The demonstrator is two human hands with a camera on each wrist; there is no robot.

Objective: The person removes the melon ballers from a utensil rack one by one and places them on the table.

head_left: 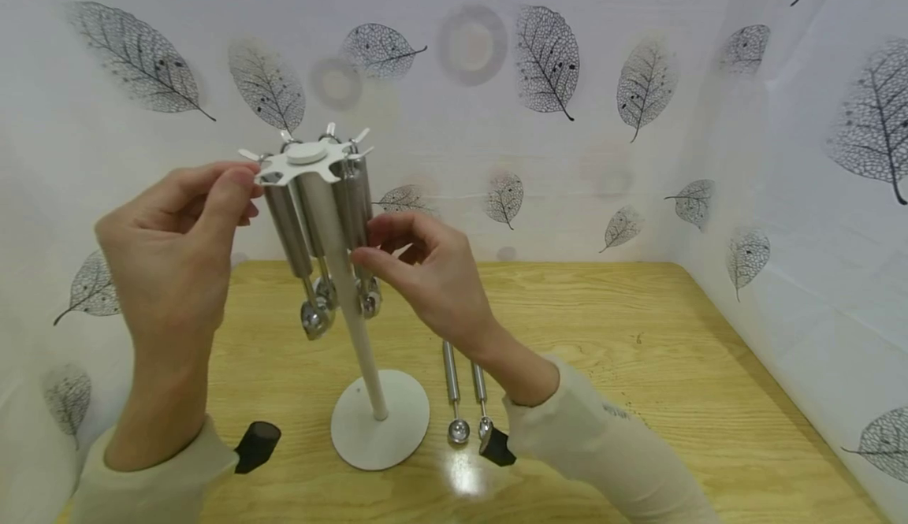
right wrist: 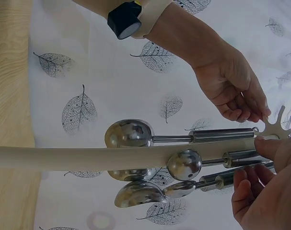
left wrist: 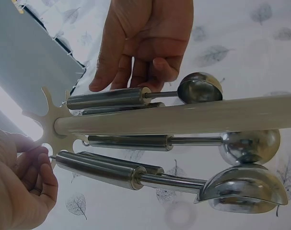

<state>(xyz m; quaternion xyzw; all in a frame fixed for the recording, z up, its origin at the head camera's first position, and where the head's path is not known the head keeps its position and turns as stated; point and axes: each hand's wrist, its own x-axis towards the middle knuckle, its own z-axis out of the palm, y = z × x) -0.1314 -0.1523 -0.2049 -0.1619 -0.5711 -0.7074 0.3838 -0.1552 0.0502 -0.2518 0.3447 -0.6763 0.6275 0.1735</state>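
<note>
Pinching hook plate (head_left: 301, 168) at its left edge w/ L hand (head_left: 177, 248), thumb + index clamped on it; can't tell re a spoon ring (left wrist: 52, 157) caught in there too. Holding R hand (head_left: 436, 276) against hanging spoons (head_left: 289, 232) on right side of post (head_left: 362, 366), fingers curled, thumb apart from index; can't tell re a real grip vs just touching. Loc of white stand (head_left: 383, 445): on table (head_left: 603, 351), base down, left of two loose spoons (head_left: 451, 370).

Risks, my read:
- Tip-over: prob top-heavy w/ spoons hung up high. Cause: sideways pull or uneven push at plate ht.
- Drop: hung on open hooks w/ upturned tips (head_left: 365, 135) only. Cause: tilt, or bump upward on a handle.
- Snag/clatter: bowls (left wrist: 248, 189) crowded, overlapping in L wrist view. Cause: swing from a quick R-hand release.
- Knock: R wrist cam (head_left: 498, 447) near loose spoons in head view, ht gap unclear. Cause: dropping R arm carelessly.
</note>
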